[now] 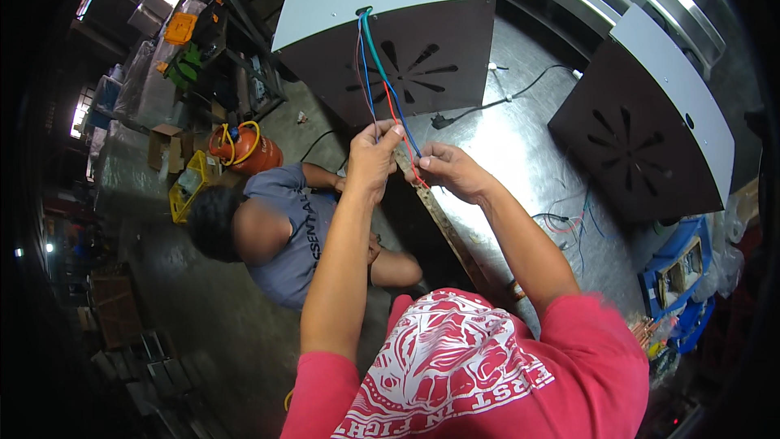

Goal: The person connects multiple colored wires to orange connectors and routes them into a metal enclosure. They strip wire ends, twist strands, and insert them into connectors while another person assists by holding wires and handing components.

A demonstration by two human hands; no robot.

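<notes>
A bundle of electrical wires in a green sleeve (373,47) comes out of a hole in the large metal box (317,65), which has a light top and a dark slotted side. Below the sleeve, it splits into red, blue and brown strands. My left hand (374,161) is closed in a pinch on the wires, beneath the box's vent slots. Beside it, my right hand (457,171) pinches the thicker blue wire (407,123) near its lower end. The red wire (413,164) runs down between my hands, with its tip hanging by my right fingers.
A second slotted box (642,126) stands to the right on the shiny metal table (520,162). A black plug (443,122) on a cord and loose wires (578,223) lie there. Blue bins (678,264) sit far right. At left, a person (280,232) crouches near an orange gas cylinder (248,148).
</notes>
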